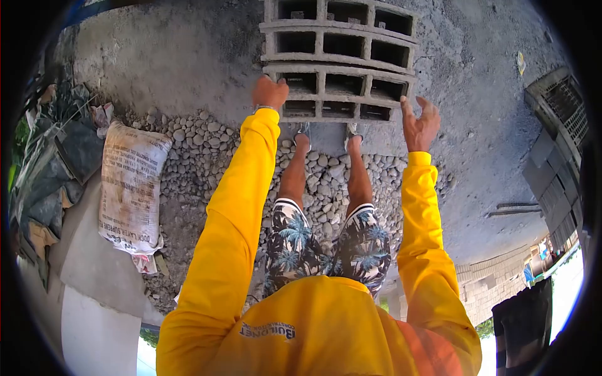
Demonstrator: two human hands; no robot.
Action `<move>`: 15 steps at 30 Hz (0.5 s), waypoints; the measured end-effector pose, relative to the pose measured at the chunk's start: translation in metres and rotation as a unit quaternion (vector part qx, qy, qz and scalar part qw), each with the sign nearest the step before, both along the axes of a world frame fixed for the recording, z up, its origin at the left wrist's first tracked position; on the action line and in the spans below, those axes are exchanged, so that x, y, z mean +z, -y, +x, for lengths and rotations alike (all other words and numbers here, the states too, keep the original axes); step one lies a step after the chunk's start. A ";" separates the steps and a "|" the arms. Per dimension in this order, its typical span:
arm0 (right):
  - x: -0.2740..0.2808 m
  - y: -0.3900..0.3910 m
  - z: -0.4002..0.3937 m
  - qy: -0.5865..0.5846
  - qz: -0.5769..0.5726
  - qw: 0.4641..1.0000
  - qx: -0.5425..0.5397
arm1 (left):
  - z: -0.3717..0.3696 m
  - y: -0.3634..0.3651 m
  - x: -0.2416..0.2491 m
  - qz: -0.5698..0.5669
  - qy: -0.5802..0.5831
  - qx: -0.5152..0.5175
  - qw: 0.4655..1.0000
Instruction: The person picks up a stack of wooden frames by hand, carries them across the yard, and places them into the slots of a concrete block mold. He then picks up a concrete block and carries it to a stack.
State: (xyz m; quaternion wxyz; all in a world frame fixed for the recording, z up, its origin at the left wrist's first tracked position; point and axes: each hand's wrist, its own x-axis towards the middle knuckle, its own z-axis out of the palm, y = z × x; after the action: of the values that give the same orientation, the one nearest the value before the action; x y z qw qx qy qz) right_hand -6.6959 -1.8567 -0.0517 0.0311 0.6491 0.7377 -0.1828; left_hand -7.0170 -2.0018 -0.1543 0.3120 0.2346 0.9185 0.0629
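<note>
Grey hollow concrete blocks (338,67) are stacked in front of my feet, their rectangular openings facing up toward me. My left hand (270,93) is at the near left corner of the stack, its fingers curled around the edge of a block. By the right end of the same block is my right hand (421,123), with fingers apart. Its index fingertip is beside the block's edge; whether it touches is hard to tell.
Rounded stones (326,182) lie around my legs. A filled, printed sack (132,185) rests on the left beside dark sheeting (75,150). Over on the right are a slatted crate (564,103), grey flat pieces (555,178) and thin bars (517,208) on the ground.
</note>
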 end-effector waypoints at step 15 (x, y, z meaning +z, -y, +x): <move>-0.092 -0.025 0.016 -0.127 -0.158 0.970 -0.130 | -0.004 -0.014 0.022 -0.005 -0.011 -0.015 1.000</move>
State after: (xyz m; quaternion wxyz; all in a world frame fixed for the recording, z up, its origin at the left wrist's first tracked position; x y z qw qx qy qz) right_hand -6.6795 -1.8322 -0.1440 0.0152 0.6977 0.6065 -0.3809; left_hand -7.0213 -1.9873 -0.1322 0.3038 0.2474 0.9186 0.0514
